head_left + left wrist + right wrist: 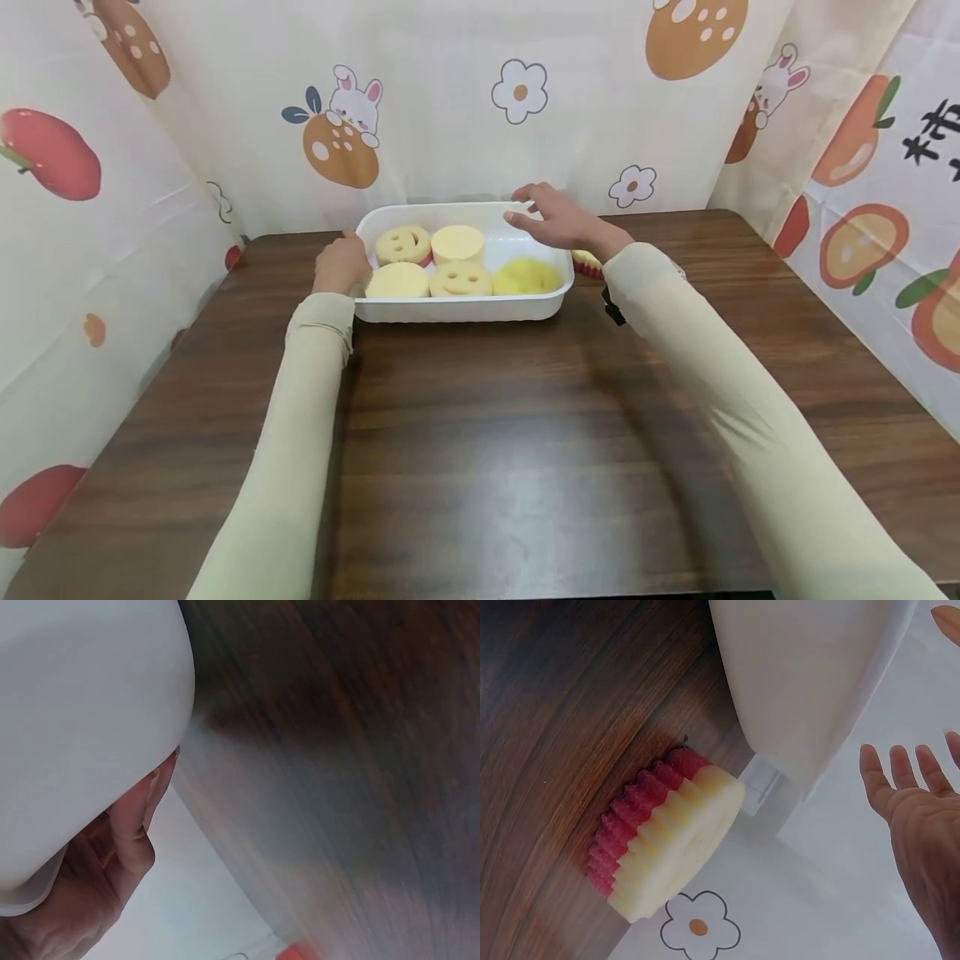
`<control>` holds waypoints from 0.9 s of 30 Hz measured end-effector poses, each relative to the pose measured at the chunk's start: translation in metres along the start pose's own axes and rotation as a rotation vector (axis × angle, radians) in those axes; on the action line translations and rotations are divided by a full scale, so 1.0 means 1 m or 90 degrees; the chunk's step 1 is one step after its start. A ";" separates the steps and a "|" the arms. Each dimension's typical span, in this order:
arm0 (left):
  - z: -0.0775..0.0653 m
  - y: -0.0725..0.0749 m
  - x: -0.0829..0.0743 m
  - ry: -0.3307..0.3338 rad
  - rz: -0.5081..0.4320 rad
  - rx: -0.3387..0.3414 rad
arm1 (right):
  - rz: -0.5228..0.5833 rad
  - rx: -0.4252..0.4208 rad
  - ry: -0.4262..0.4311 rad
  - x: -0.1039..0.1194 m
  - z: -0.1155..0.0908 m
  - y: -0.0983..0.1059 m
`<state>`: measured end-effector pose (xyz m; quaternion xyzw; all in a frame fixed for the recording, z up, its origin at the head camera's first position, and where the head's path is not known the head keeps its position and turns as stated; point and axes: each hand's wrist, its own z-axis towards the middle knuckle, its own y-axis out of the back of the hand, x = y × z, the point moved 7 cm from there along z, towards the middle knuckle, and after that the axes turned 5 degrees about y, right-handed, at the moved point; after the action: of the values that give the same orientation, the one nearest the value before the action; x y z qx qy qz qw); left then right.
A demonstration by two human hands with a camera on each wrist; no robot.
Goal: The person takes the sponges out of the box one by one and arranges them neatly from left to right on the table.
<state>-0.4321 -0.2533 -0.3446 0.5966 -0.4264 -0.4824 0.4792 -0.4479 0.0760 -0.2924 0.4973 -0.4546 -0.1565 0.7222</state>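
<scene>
A white rectangular tray [459, 311] stands toward the back of the table. Several round, pale yellow sponges lie inside it, among them a smiley-face sponge [461, 279] at the front and another with a face [403, 245] at the back left. A brighter yellow, rounded piece [527, 276] is in the front right corner. My left hand [342, 265] grips the tray's left end, its fingers bent beneath the rim in the left wrist view. Above the back right of the tray, my right hand [561, 218] has its fingers spread and holds nothing.
Just right of the tray, a sponge with ridged sides [664, 829], red below and pale yellow above, sits on the dark wooden table [465, 433]. Fruit-patterned curtains [450, 100] border the table at the back and both sides.
</scene>
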 end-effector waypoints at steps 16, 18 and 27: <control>-0.002 0.000 0.003 0.014 -0.013 0.016 | 0.018 0.010 0.027 0.006 0.006 -0.009; -0.002 -0.001 0.003 0.013 -0.015 0.014 | 0.024 0.014 0.024 0.006 0.005 -0.009; 0.000 -0.006 0.003 0.011 -0.018 0.011 | 0.036 0.054 0.013 0.004 0.003 -0.017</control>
<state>-0.4314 -0.2546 -0.3514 0.6109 -0.4182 -0.4798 0.4708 -0.4445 0.0632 -0.3049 0.5157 -0.4672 -0.1116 0.7094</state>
